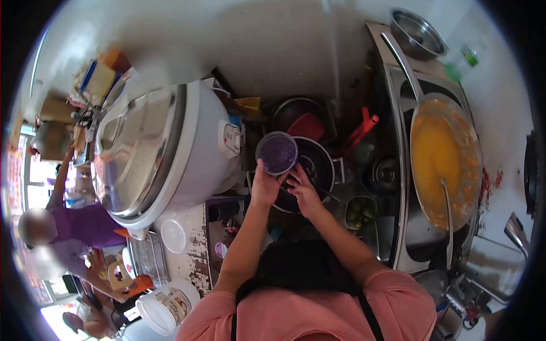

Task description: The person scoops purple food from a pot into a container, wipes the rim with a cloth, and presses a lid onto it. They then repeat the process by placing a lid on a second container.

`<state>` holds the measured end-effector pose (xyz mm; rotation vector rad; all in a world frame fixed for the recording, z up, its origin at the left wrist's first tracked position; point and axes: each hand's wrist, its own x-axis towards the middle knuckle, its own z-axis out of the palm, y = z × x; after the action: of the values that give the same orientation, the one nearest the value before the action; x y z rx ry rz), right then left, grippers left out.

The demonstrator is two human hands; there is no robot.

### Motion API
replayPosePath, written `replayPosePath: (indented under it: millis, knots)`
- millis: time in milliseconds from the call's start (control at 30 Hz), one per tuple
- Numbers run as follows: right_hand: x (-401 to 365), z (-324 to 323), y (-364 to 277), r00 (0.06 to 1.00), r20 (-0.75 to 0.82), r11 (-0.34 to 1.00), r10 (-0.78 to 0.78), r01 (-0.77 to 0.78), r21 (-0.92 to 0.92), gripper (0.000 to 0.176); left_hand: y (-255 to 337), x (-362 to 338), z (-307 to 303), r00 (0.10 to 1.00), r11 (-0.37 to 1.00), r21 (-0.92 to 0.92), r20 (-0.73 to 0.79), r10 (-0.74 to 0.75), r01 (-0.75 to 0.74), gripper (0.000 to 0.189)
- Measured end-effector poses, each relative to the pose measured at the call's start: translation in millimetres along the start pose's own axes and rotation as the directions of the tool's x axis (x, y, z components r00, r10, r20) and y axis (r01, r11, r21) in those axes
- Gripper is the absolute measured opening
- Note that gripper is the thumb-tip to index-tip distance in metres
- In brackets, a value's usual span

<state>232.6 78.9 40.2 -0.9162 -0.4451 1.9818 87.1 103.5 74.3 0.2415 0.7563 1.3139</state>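
Note:
A round clear plastic tub (276, 152) with a purple tint is held up in front of me, tilted so its round face shows. My left hand (266, 184) grips it from below, with the thumb along its side. The fingers of my right hand (304, 196) reach its lower right edge and close on it there; some fingertips are hidden. Beneath the hands sits a dark pot (318, 162) with metal side handles. A thin dark handle sticks out of it near my right hand.
On the left stands a large white cooker (199, 142) with a shiny lid; a white lid (173, 236) and white bucket (165, 310) are below it. At right, a long-handled pan (435, 153) holds yellow-orange food and a ladle. Green produce fills a container (361, 213). Other people are at far left.

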Motion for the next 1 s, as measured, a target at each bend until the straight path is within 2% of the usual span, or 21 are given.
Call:
replayPosePath:
  millis: [233,433,733,1000]
  knots:
    - [3,2,-9,1.000,0.004,0.993,-0.027,0.027,0.114,0.086,-9,7,7,0.999,1.000,0.023,-0.040,-0.015,0.016,0.062]
    - [4,4,-17,0.998,0.010,0.984,-0.061,0.058,0.170,0.090,-12,13,13,0.999,0.999,0.036,-0.035,0.001,0.000,0.061]
    - [1,4,-12,0.997,-0.047,0.998,-0.061,0.060,-0.030,0.098,-19,17,12,1.000,0.998,0.064,-0.012,0.016,-0.015,0.060]
    - [-4,13,-18,0.982,-0.082,0.985,-0.172,0.174,0.019,0.101,-27,16,16,0.999,0.998,0.053,-0.034,0.039,-0.038,0.060]
